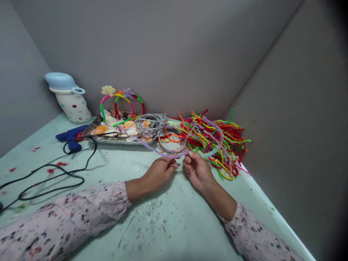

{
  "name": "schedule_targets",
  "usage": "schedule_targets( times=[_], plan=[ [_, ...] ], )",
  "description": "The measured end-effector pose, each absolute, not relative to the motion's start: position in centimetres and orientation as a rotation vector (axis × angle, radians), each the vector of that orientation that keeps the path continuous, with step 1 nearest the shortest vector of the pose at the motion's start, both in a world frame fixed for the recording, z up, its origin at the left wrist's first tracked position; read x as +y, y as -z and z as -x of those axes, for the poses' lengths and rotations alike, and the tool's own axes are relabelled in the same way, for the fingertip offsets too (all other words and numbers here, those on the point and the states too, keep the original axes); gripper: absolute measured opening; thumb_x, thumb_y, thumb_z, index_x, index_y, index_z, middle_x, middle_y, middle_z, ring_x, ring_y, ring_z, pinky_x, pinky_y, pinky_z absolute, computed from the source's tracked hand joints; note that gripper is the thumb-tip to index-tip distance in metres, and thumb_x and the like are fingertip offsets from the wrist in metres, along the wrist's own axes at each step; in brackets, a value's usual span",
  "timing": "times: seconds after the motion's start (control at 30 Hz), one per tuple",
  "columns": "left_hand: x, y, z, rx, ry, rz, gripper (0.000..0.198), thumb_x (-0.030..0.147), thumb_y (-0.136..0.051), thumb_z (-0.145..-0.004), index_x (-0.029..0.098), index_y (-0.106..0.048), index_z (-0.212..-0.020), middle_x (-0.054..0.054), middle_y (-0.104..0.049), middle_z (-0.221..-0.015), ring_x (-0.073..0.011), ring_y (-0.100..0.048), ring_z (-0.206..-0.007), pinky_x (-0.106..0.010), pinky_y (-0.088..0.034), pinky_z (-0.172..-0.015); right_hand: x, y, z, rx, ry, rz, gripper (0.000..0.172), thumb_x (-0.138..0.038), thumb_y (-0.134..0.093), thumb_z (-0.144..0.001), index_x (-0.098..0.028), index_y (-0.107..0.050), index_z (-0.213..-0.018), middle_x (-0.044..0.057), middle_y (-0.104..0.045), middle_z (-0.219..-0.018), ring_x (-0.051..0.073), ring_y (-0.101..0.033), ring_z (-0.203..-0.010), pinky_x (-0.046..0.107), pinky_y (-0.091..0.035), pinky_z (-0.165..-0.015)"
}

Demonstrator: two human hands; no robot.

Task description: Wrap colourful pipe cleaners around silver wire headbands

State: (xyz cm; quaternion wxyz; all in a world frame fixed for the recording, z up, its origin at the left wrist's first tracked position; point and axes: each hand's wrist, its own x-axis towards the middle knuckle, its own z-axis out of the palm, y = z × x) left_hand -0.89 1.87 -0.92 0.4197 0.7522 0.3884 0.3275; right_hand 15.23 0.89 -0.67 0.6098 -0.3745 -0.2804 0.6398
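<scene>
My left hand (160,172) and my right hand (196,169) rest close together on the pale green table (168,221), both with fingers pinched. Between them they hold a lilac pipe cleaner (154,149) that runs from the fingertips back toward the left. My right hand also grips a grey headband (174,148) partly wrapped in lilac and light green pipe cleaner, arching up over the pile behind. A heap of coloured pipe cleaners (214,139) lies just beyond my right hand.
A metal tray (108,139) holds felt shapes, grey headbands (150,123) and two finished colourful headbands (121,101). A blue glue gun (71,137) with a black cable (54,174) lies at left. A white jug (70,98) stands in the corner. Grey walls enclose the table.
</scene>
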Motion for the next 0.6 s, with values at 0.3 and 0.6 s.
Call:
schedule_targets(
  times=[0.3,0.6],
  plan=[
    [1.83,0.55,1.01,0.921,-1.162,-1.643,0.022,0.028,-0.054,-0.089,0.02,-0.066,-0.106,-0.008,-0.068,-0.105,-0.0211,-0.06,-0.096,-0.037,-0.048,-0.087,0.51,1.0,-15.03,-0.854,-1.541,0.979,0.018,-0.032,-0.069,-0.073,-0.017,-0.061,-0.07,-0.003,-0.059,-0.055,0.007,-0.049,-0.045,0.016,-0.035,-0.04],
    [2.02,0.34,1.45,0.907,-1.165,-1.829,0.02,0.031,-0.056,-0.09,0.025,-0.072,-0.1,-0.006,-0.068,-0.099,-0.0212,-0.06,-0.091,-0.038,-0.048,-0.085,0.37,0.95,-15.01,-0.909,-1.561,0.991,0.017,-0.03,-0.068,-0.073,-0.015,-0.063,-0.068,-0.002,-0.061,-0.055,0.006,-0.051,-0.042,0.015,-0.035,-0.038]
  ],
)
